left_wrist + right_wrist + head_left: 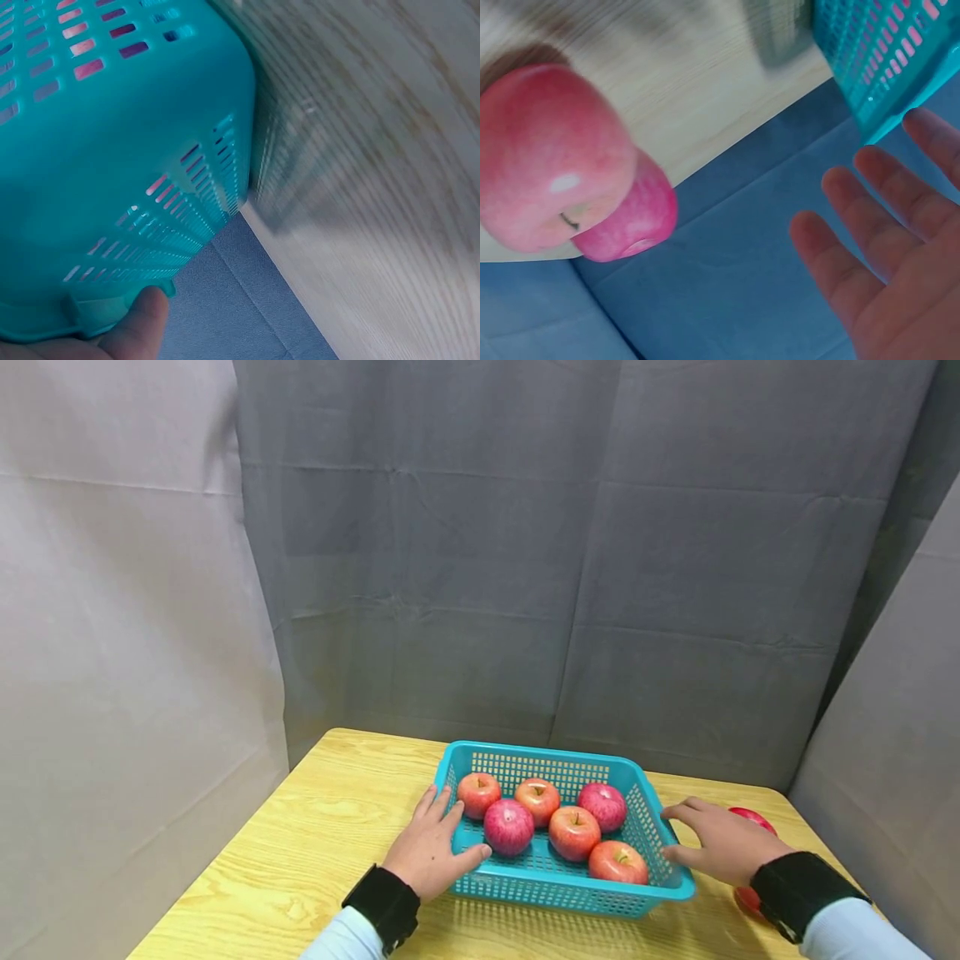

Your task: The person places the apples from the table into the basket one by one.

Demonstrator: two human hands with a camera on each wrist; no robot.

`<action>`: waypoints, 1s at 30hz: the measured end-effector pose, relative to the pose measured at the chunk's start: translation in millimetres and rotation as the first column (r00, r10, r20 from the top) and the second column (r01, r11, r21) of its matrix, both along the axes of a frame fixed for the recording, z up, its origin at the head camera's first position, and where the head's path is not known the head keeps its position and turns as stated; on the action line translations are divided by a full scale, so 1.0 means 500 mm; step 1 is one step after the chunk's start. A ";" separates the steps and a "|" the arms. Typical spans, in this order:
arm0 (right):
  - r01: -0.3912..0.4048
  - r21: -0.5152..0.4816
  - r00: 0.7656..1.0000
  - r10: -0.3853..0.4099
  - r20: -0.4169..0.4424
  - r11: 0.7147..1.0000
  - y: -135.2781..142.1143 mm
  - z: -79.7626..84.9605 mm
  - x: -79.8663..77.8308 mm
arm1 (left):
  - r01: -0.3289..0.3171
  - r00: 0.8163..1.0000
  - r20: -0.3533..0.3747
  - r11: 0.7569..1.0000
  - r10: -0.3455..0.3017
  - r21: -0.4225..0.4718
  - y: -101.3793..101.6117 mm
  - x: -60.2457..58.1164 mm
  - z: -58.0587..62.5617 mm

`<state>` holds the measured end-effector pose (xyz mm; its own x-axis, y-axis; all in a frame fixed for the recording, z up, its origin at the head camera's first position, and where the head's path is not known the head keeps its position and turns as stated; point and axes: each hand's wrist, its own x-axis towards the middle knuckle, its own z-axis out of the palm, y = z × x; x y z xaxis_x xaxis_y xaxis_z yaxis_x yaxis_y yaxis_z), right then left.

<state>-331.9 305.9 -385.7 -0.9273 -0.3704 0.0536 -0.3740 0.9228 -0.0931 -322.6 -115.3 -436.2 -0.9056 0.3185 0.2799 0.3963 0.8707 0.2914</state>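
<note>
A turquoise plastic basket (558, 893) with perforated walls holds several apples; one red-orange apple (574, 832) lies near its middle and a darker pink-red apple (509, 827) left of it. My left hand (429, 847) rests at the basket's left end, fingers extended along the rim and thumb reaching over the front left corner. In the left wrist view, a fingertip (150, 304) touches the rim's lip. My right hand (723, 842) hovers by the right end, its fingers spread, fingertips close to the rim. Nothing lies in its palm in the right wrist view.
Right of the basket, two more apples sit on the wooden table (300, 860), partly behind the right hand and wrist: a red apple (555, 157) and a pinker apple (641, 214). Grey cloth (450, 568) hangs behind the table, pale cloth (127, 610) at the left.
</note>
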 end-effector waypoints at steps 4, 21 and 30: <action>0.010 -0.003 1.000 -0.010 -0.012 1.000 0.016 -0.007 0.002 | 0.000 1.000 -0.002 1.000 0.000 0.005 -0.001 -0.001 0.001; 0.066 0.039 0.998 -0.066 0.003 0.997 0.109 -0.036 -0.003 | 0.002 1.000 0.001 1.000 -0.002 0.011 0.000 -0.002 0.005; 0.177 0.024 0.974 -0.179 0.136 0.984 0.162 -0.071 -0.007 | 0.003 1.000 0.007 1.000 -0.004 0.019 -0.001 0.000 0.001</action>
